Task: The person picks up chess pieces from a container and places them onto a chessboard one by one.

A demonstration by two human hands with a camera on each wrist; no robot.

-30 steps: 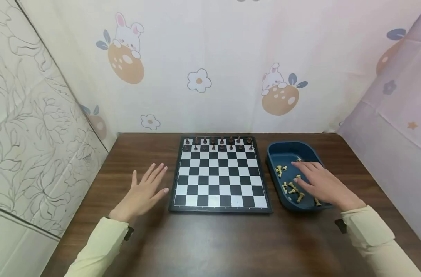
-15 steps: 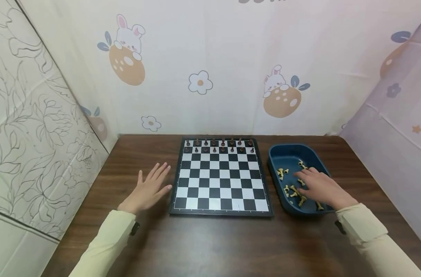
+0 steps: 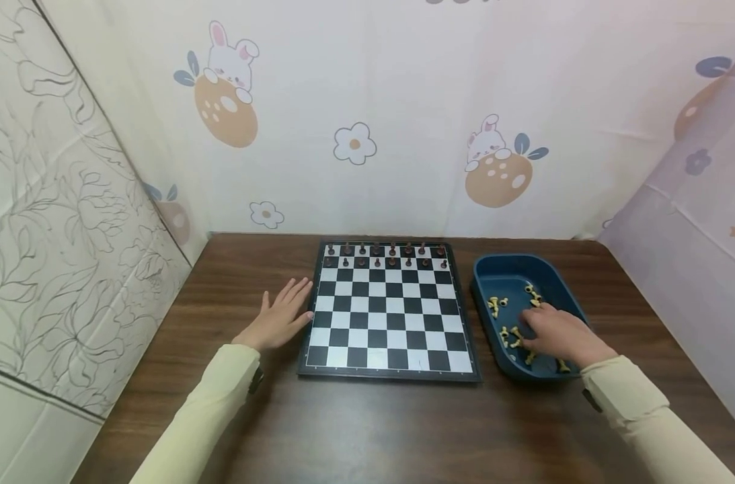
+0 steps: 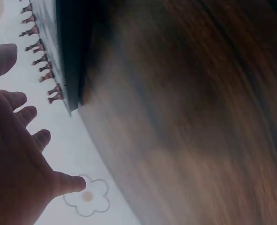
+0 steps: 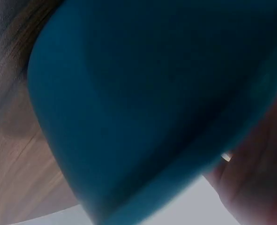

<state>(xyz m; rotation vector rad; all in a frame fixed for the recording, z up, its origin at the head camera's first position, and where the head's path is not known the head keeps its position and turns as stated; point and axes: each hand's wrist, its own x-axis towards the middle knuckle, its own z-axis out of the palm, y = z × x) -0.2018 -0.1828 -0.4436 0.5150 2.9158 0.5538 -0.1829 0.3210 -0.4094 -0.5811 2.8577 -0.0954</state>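
Note:
My left hand [image 3: 276, 323] is spread with straight fingers beside the chessboard [image 3: 388, 309], fingertips right at its left edge. In the left wrist view, this hand [image 4: 16, 140] appears palm-side with the fingers apart. Over the blue tray [image 3: 485, 269], my right hand [image 3: 563, 336] reaches down among pale yellow chess pieces [image 3: 494, 306], its fingers bent and a gap showing between thumb and index finger. The tray's wall [image 5: 105, 117] hides most of the right hand [image 5: 255, 178] in the right wrist view, where a small pale bit shows near the fingers.
Two rows of dark red-brown chess pieces [image 3: 376, 262] stand along the board's far side. Board and tray lie on a brown wooden table [image 3: 367, 430]. A printed curtain [image 3: 403, 168] hangs behind, and a patterned panel [image 3: 70, 202] borders the left.
My left hand has moved right, up to the board's left edge. The right hand has gone lower into the tray, its fingers bending more. The head view has shifted slightly.

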